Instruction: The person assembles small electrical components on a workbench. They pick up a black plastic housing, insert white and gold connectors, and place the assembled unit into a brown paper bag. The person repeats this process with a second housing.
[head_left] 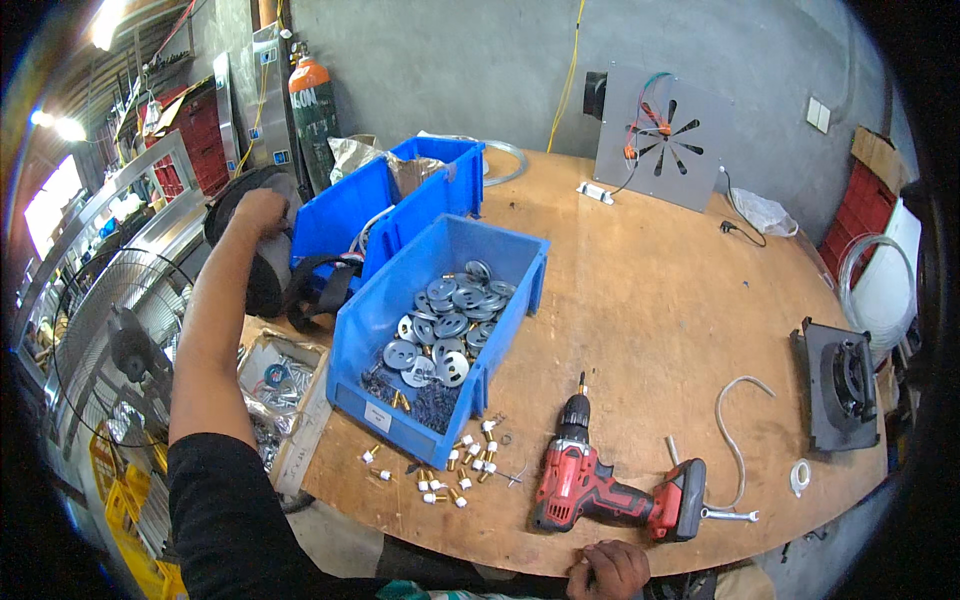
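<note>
My left arm stretches to the far left, where my left hand [262, 212] is closed on the upper part of a black bag-like fabric item [268, 280] with a dark strap [338, 290]. My fingertips are partly hidden there. At the table's front edge, my right hand [608, 570] rests with its fingers curled and nothing visible in them. Just beyond it lies a red and black cordless drill [575, 480] on its side, with a bit in its chuck. A blue bin [515, 255] in the middle holds several round metal discs [450, 325] and small dark screws.
Brass fittings with white ends [465, 470] lie before the bin. Another blue bin [465, 165] stands behind it; a hardware box [310, 440] is to its left. A wrench [730, 515], grey tube [735, 440], black fan unit [840, 385] and grey panel [655, 140] occupy the right side.
</note>
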